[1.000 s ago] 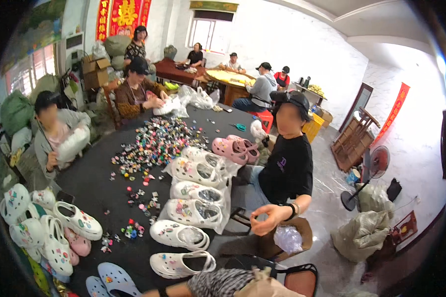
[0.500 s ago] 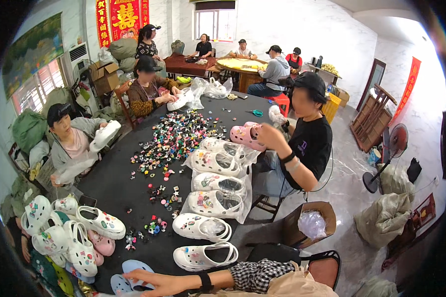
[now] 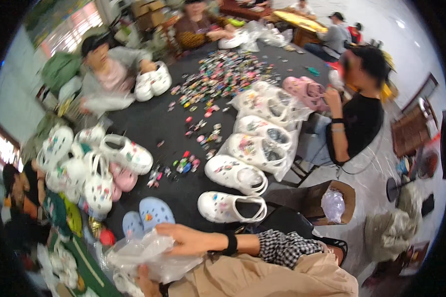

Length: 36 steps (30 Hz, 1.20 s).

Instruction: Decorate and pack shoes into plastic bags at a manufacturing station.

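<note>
A crumpled clear plastic bag (image 3: 144, 257) is held low in front of me, over the near table edge. My right hand (image 3: 191, 239), with a black wristband, is closed on the bag's upper part. Lower down, my left hand (image 3: 146, 281) grips the bag from beneath; some of its fingers are hidden by the plastic. A white clog (image 3: 125, 283) shows at the bag's lower left; whether it lies inside, I cannot tell. Just beyond my right hand lies a pair of light blue clogs (image 3: 156, 214), one bearing a small charm.
White clogs (image 3: 98, 187) and pink ones are piled at the table's left. More white clogs (image 3: 232, 207) line the right, several on plastic. Colourful charms (image 3: 228, 74) cover the middle of the black table (image 3: 139, 123). Co-workers sit around it. An open cardboard box (image 3: 344, 203) stands at right.
My view has swung left and down. My right hand has come from over the blue clogs to the plastic bag, and my left hand has come into view holding it.
</note>
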### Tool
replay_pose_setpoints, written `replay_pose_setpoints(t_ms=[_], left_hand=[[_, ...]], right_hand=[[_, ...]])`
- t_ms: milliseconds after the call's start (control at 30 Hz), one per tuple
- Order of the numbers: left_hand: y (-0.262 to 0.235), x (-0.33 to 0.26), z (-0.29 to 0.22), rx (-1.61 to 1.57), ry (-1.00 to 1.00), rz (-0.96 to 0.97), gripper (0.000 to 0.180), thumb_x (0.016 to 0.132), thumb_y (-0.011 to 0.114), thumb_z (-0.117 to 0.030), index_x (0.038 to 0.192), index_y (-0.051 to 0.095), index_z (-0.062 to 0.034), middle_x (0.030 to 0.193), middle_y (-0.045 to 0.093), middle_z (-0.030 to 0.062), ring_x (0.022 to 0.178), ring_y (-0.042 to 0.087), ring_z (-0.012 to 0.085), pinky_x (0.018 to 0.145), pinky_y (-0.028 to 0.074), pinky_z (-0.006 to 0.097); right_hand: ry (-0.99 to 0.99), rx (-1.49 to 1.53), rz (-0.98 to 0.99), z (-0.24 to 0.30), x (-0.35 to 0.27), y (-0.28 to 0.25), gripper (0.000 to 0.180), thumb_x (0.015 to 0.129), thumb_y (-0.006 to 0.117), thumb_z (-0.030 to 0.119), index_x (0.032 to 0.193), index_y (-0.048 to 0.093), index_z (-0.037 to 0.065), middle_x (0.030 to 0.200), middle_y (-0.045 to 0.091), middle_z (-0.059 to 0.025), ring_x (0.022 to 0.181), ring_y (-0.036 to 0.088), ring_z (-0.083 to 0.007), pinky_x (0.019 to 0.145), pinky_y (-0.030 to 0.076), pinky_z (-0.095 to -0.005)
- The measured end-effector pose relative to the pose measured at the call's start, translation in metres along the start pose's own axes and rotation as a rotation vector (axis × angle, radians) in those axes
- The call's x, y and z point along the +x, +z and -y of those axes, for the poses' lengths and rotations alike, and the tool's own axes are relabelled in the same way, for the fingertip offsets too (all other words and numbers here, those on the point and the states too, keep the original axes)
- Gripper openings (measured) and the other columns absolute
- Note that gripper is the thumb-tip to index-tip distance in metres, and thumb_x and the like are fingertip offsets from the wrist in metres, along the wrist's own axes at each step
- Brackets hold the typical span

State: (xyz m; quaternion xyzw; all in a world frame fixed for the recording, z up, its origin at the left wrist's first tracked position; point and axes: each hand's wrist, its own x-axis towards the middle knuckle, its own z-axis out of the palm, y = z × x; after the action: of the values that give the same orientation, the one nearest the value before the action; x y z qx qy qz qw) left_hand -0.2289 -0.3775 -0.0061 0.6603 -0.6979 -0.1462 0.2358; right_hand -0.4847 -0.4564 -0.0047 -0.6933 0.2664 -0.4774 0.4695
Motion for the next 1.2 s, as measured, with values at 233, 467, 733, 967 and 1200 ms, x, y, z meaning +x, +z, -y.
replay_pose_setpoints(t_ms=[233, 467, 733, 967, 1200], left_hand=[[-0.003, 0.003, -0.056, -1.21, -0.384, 0.123, 0.043, 0.083, 0.066, -0.009, 0.122, 0.053, 0.0027, 0.117, 0.057, 0.0085, 0.106, 0.055, 0.0176, 0.09, 0.045, 0.032], [0.01, -0.025, -0.036, -1.136, -0.564, 0.198, 0.039, 0.088, 0.063, -0.015, 0.122, 0.053, 0.0014, 0.114, 0.06, 0.0034, 0.098, 0.055, 0.01, 0.083, 0.046, 0.026], [0.08, -0.241, 0.09, -1.064, -0.959, -1.062, 0.064, 0.093, 0.053, -0.02, 0.145, 0.018, -0.007, 0.115, 0.059, 0.0142, 0.096, 0.06, 0.0199, 0.084, 0.049, 0.032], [0.104, -0.408, 0.177, -1.411, -1.276, -1.065, 0.07, 0.092, 0.055, -0.021, 0.147, 0.012, -0.016, 0.111, 0.06, 0.0123, 0.089, 0.062, 0.0232, 0.076, 0.051, 0.034], [0.13, -0.344, 0.213, -1.398, -1.284, -0.78, 0.017, 0.092, 0.049, -0.028, 0.097, 0.051, -0.0114, 0.113, 0.057, 0.0111, 0.1, 0.054, 0.0294, 0.077, 0.046, 0.039]], right_hand=[[0.305, 0.249, -0.071, 0.013, 0.011, 0.013, 0.026, 0.082, 0.063, 0.012, 0.104, 0.061, -0.002, 0.096, 0.065, -0.0164, 0.086, 0.064, -0.0251, 0.078, 0.048, -0.0329], [0.407, 0.066, 0.445, 0.014, 0.012, 0.012, 0.035, 0.079, 0.073, 0.011, 0.11, 0.063, 0.0, 0.104, 0.066, -0.0069, 0.092, 0.061, -0.0141, 0.081, 0.049, -0.0303], [0.87, 0.162, 0.15, -0.012, -0.018, 0.034, 0.036, 0.079, 0.072, 0.006, 0.111, 0.06, -0.003, 0.108, 0.063, -0.0092, 0.096, 0.058, -0.0142, 0.084, 0.047, -0.0287], [0.628, 0.161, 0.543, -0.016, -0.02, 0.038, 0.032, 0.082, 0.069, 0.004, 0.113, 0.061, 0.002, 0.105, 0.066, -0.0055, 0.092, 0.06, -0.0122, 0.083, 0.049, -0.0295], [0.393, 0.142, 0.333, -0.035, -0.052, 0.02, 0.039, 0.073, 0.063, 0.009, 0.111, 0.058, 0.0, 0.1, 0.061, -0.0146, 0.096, 0.054, -0.0302, 0.088, 0.042, -0.037]])
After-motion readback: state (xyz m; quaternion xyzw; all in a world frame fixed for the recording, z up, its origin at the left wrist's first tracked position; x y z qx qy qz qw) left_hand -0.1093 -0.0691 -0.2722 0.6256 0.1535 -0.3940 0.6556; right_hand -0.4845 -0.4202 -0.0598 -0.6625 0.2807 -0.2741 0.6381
